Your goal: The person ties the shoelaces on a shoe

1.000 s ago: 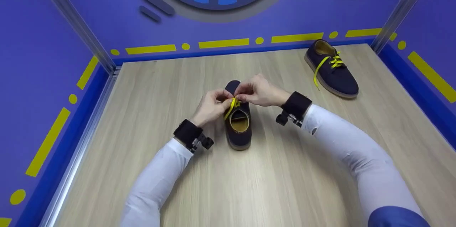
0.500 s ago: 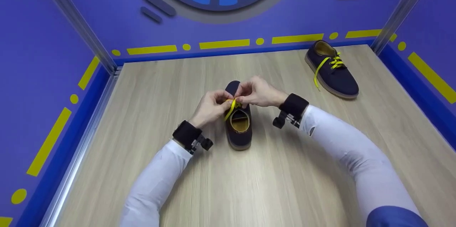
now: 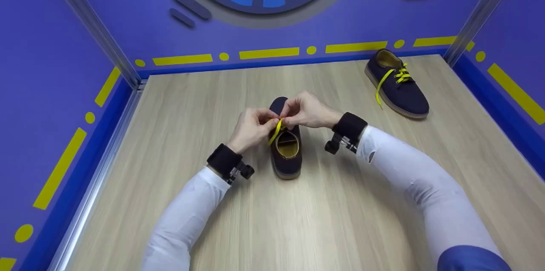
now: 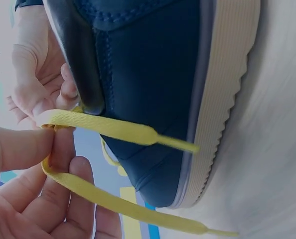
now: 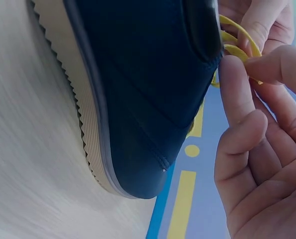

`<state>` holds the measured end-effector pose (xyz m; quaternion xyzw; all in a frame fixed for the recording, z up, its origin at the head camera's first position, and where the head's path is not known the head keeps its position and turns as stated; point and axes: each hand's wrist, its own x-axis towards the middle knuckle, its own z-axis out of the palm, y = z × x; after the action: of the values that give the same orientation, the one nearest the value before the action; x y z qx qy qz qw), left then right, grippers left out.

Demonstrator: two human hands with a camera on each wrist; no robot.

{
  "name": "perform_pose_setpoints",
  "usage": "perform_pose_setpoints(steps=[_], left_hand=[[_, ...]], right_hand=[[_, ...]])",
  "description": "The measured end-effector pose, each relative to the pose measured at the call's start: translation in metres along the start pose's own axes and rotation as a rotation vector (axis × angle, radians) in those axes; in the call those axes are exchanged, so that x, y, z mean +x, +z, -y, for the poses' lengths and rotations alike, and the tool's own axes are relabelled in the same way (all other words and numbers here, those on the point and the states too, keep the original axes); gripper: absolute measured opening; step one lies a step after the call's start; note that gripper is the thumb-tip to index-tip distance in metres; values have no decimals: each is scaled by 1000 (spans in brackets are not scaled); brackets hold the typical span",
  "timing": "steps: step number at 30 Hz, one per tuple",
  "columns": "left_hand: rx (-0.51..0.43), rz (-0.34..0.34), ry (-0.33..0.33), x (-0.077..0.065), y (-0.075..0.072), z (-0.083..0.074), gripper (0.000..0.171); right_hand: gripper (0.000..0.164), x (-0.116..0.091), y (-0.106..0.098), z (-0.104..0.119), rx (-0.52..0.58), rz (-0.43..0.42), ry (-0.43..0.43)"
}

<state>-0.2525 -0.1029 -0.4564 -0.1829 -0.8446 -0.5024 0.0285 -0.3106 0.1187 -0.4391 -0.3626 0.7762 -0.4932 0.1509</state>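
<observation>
A dark navy shoe point(image 3: 286, 168) with a tan sole stands mid-table, toe pointing away from me. Over its tongue, my left hand point(image 3: 250, 129) pinches the yellow shoelace point(image 4: 103, 127) between thumb and forefinger. Two lace ends with narrow tips hang down along the shoe's side in the left wrist view. From the other side my right hand point(image 3: 310, 110) pinches the lace too, its thumb and forefinger meeting at a yellow loop point(image 5: 237, 52) in the right wrist view. The fingertips of both hands nearly meet and hide part of the lacing.
A second navy shoe point(image 3: 398, 88) with yellow laces stands at the back right of the wooden table point(image 3: 323, 220), one lace end hanging over its side. Blue-purple walls point(image 3: 255, 35) with yellow markings border the table at the back and both sides.
Both hands stay at the lace with only slight finger movement. The right wrist has shifted a little to the left, and less of the yellow lacing shows between the hands.
</observation>
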Motion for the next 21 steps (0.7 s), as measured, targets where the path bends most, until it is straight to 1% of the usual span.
perform_pose_setpoints(steps=[3, 5, 10, 14, 18, 20, 21], left_hand=[[-1, -2, 0, 0, 0, 0, 11], [18, -2, -10, -1, -1, -1, 12], [97, 13, -73, -3, -7, -6, 20], [152, 33, -110, -6, -15, -12, 21], [195, 54, -108, -10, -21, -17, 19], [210, 78, -100, -13, -24, -20, 20], [211, 96, -96, -15, -25, -21, 21]], right_hand=[[17, 0, 0, -1, -3, -7, -1], [17, 0, 0, -1, -4, -14, 2], [6, -1, 0, 0, 8, -19, 22], [5, -2, 1, 2, 6, -26, 30], [5, -5, 3, 12, -6, -33, 19], [9, -6, 4, 19, -13, -28, 17], [8, -7, 4, 22, -14, -22, 15]])
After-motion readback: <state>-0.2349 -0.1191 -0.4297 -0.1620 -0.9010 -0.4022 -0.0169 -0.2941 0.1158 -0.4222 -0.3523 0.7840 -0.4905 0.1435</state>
